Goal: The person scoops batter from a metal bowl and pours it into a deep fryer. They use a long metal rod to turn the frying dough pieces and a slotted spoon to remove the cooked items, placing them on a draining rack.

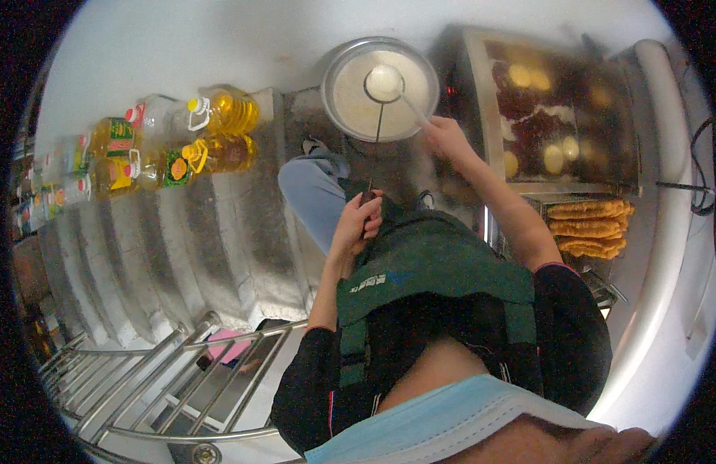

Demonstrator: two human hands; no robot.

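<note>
My left hand (360, 219) is closed around the dark handle of a long, thin metal rod (377, 139). The rod reaches up to a round, dark-rimmed mould (367, 87) over a wide metal basin (330, 107). Pale, creamy batter (358, 116) lies in the basin, and more of it appears inside the mould. My right hand (446, 139) grips the pale handle of a spoon or ladle (414, 109), whose far end meets the mould's right edge. Whether that end rests on the mould or just above it, I cannot tell.
At right, a metal-framed fryer (477, 110) holds dark oil with several pale-yellow pieces (554, 158) floating. Fried dough sticks (590, 228) lie in a wire rack nearer me. Bottles of yellow oil (233, 113) stand on metal steps (218, 232) at left. Metal railings (155, 400) run lower left.
</note>
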